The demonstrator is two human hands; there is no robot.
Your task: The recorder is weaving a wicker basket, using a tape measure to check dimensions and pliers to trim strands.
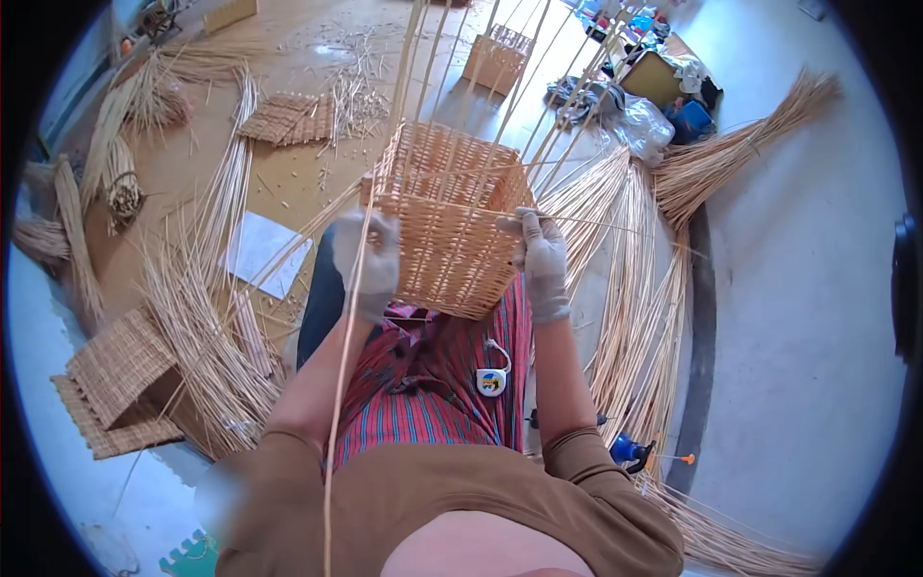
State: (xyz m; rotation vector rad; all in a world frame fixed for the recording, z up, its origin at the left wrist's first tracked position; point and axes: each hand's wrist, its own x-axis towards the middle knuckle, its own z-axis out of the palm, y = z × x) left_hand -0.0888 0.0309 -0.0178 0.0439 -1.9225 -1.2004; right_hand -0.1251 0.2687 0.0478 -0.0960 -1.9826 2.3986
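A half-woven wicker basket (447,252) of tan cane rests tilted on my lap, its tall upright stakes rising past the far edge. My left hand (373,262), in a pale glove, is closed on its left side. A long loose cane strand (336,423) runs down past that hand toward my body. At the right corner of the near rim, my gloved right hand (540,258) pinches a thin weaving strand (606,225) that trails off to the right. The fingertips of my left hand are partly hidden.
Cane bundles lie left and right, including a long fanned bundle (625,308) and a tied sheaf (750,139). Woven panels (125,370) stand at the left. A white sheet (266,253) lies on the floor. A tape measure (491,382) hangs on my striped apron (413,409).
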